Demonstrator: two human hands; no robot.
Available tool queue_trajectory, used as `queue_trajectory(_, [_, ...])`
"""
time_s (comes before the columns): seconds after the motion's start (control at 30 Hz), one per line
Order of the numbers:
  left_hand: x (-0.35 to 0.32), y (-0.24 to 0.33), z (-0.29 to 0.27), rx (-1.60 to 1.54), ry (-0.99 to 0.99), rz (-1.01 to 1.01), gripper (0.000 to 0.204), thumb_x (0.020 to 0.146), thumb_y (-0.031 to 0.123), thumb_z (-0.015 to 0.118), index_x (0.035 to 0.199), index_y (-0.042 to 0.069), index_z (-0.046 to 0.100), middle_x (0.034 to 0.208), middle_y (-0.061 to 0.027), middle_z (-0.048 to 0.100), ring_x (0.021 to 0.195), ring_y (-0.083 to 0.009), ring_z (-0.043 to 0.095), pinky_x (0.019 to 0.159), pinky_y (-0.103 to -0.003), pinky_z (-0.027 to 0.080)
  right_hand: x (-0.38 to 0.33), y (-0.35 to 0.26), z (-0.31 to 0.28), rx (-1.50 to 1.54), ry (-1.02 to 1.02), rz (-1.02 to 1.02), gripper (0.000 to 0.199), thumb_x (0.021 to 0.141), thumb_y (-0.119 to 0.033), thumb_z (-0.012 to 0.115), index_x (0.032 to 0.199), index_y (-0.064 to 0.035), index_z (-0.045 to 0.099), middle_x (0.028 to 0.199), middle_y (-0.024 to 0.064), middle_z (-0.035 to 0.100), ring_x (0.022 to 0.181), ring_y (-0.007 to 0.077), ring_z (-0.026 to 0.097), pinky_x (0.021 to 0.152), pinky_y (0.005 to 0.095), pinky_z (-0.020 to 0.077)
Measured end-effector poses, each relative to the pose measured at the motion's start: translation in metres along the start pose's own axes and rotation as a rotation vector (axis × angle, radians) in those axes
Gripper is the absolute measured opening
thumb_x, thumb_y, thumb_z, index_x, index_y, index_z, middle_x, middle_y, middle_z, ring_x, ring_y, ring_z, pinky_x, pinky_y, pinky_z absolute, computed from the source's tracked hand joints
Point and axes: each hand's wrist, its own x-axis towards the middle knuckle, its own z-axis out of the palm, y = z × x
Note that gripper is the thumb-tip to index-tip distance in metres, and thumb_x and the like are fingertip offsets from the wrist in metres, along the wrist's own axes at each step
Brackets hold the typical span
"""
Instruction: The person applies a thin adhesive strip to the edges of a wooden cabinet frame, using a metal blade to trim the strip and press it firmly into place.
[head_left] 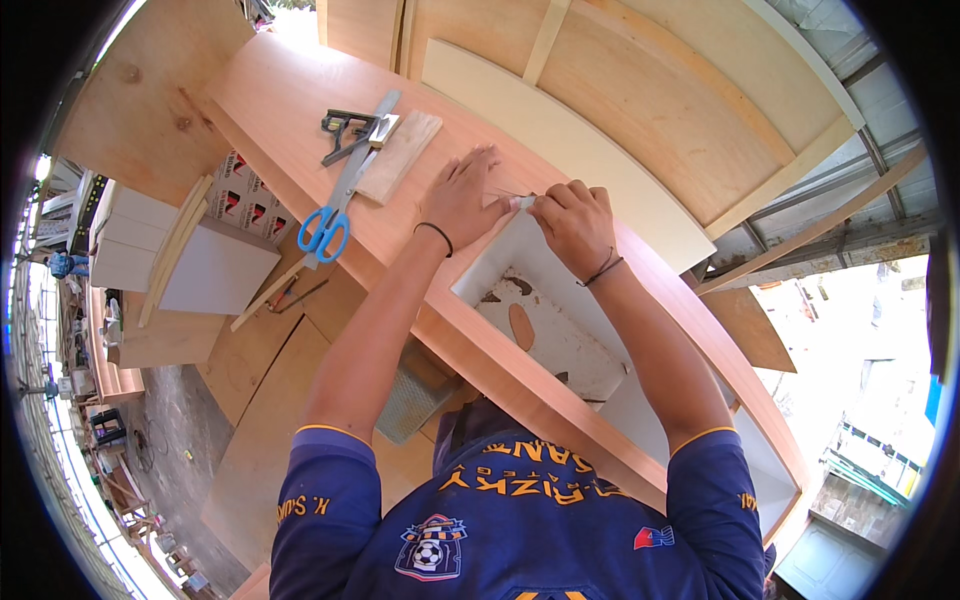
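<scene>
Beside the white compartment [565,292] (brown bits [521,327] inside), the left hand [461,196] lies, fingers outstretched; the right hand [576,224] grips a small pale object [523,202].

Got a small pale piece [523,202] here, pinched at the right end and mostly covered up, so hard to say exactly what kind. Sits right at the far edge of the opening [515,250] in a long pinkish wood-grain cabinet [395,225]; can't tell if touching the edge or just above. As for the cabinet, runs diagonally from upper left to lower right, with a smooth flat top and a front edge in the same finish. White inside the opening, kinda grubby down at the bottom.
</scene>
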Motion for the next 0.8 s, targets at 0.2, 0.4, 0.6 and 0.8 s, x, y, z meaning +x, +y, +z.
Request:
queue_trajectory(0.2, [0.0, -0.0007, 0.0009, -0.028, 0.009, -0.005, 0.077, 0.086, 0.043, 0.061, 0.142, 0.002, 0.029, 0.142, -0.0109, 0.045, 0.141, -0.0231, 0.026, 0.117, -0.04, 0.017, -0.0004, -0.0003, 0.0026, 0.008, -0.007, 0.008, 0.008, 0.081, -0.02, 0.069, 0.079, -0.0137, 0.065, 0.083, -0.004, 0.06, 0.083, 0.0157, 0.057, 0.075, 0.0341, 0.0391])
queue_trajectory(0.4, [0.0011, 0.0026, 0.0003, -0.039, 0.008, -0.032, 0.074, 0.086, 0.042, 0.062, 0.14, 0.003, 0.031, 0.142, -0.0091, 0.045, 0.14, -0.0228, 0.029, 0.117, -0.04, 0.018, -0.0001, 0.001, 0.0021, 0.012, -0.018, -0.001, 0.009, 0.082, -0.02, 0.068, 0.079, -0.0122, 0.064, 0.084, -0.0026, 0.06, 0.084, 0.0174, 0.057, 0.075, 0.0351, 0.0397])
queue_trajectory(0.6, [0.0009, 0.0042, 0.0003, -0.023, 0.023, -0.054, 0.072, 0.085, 0.042, 0.063, 0.14, 0.005, 0.033, 0.143, -0.0085, 0.044, 0.14, -0.0213, 0.029, 0.117, -0.039, 0.019, 0.0005, -0.0004, 0.004, 0.02, -0.015, -0.011, 0.009, 0.082, -0.018, 0.069, 0.079, -0.0109, 0.064, 0.084, -0.0008, 0.061, 0.084, 0.0193, 0.057, 0.075, 0.0361, 0.0409])
queue_trajectory(0.8, [-0.001, 0.0025, 0.0058, -0.02, 0.12, 0.001, 0.072, 0.085, 0.038, 0.066, 0.14, 0.005, 0.033, 0.138, -0.0126, 0.048, 0.132, -0.0281, 0.04, 0.114, -0.041, 0.023, -0.0001, -0.002, 0.0032, 0.022, -0.016, -0.02, 0.009, 0.082, -0.017, 0.068, 0.079, -0.0098, 0.063, 0.083, 0.0, 0.06, 0.083, 0.0199, 0.056, 0.075, 0.0356, 0.0412])
